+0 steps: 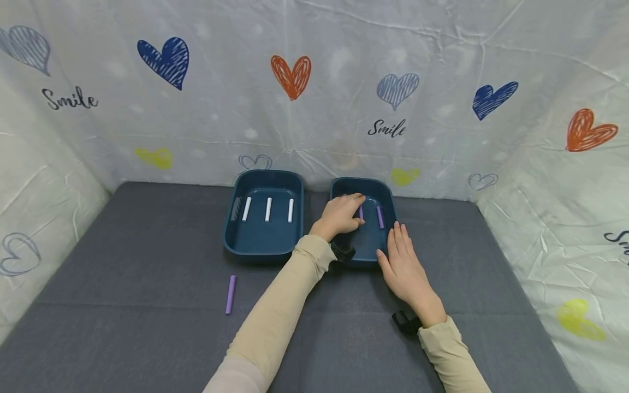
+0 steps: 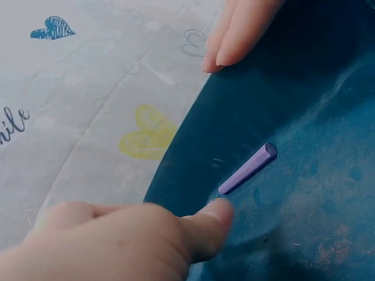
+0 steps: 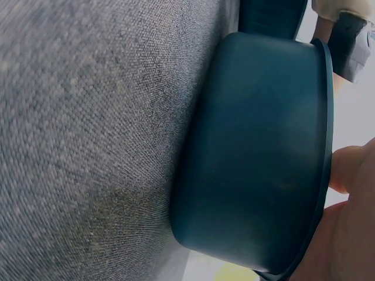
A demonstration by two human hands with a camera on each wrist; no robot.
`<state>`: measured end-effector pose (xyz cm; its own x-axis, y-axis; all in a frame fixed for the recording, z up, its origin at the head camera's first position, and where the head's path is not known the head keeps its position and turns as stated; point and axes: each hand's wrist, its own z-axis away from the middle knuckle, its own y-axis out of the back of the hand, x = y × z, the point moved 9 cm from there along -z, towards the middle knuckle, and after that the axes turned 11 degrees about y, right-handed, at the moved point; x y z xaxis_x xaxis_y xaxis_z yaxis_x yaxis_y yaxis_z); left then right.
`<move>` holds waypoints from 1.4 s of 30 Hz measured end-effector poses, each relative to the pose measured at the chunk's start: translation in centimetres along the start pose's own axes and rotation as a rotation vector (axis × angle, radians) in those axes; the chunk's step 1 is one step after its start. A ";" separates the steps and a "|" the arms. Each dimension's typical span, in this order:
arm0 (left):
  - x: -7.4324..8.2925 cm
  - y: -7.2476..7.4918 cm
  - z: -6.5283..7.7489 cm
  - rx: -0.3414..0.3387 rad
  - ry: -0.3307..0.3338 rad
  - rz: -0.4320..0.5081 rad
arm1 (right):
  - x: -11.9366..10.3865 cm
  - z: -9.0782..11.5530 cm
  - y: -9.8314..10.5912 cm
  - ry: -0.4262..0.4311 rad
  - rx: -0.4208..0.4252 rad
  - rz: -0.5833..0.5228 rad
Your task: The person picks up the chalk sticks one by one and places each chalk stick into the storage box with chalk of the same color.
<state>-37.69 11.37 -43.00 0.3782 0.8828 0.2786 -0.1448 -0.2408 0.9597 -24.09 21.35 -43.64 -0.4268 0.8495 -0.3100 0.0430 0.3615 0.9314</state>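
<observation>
Saw left tray (image 1: 263, 240) and right tray (image 1: 369, 245) side by side at the back of the worktop (image 1: 147, 245), before the cloth (image 1: 339, 125). Counted three sticks (image 1: 268, 209) in the former, two sticks (image 1: 380, 217) in the latter, with left hand (image 1: 341, 214) above and right hand (image 1: 404, 266) at its right rim. Spotted a lone stick (image 1: 231, 295) before the left tray.

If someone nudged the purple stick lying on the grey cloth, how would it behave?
The purple stick might roll sideways, being slim and rod-like. It looks light, given its thinness, and probably stiff, since it lies straight.

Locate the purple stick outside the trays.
In the head view, the purple stick lies left of centre on the gray cloth, in front of the left tray.
</observation>
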 end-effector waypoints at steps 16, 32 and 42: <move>0.3 -0.8 -0.2 -0.080 0.011 -0.153 | -0.1 0.0 0.2 0.001 0.010 -0.002; 0.7 -1.6 -0.3 -0.136 0.026 -0.215 | 0.0 0.3 -0.1 -0.009 0.007 -0.001; 0.8 -1.5 -0.7 -0.155 0.029 -0.134 | 0.0 0.1 -0.1 -0.010 0.005 0.007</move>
<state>-37.82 12.73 -44.22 0.3777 0.9144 0.1460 -0.2351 -0.0578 0.9703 -23.99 21.38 -43.79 -0.4178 0.8557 -0.3054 0.0507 0.3576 0.9325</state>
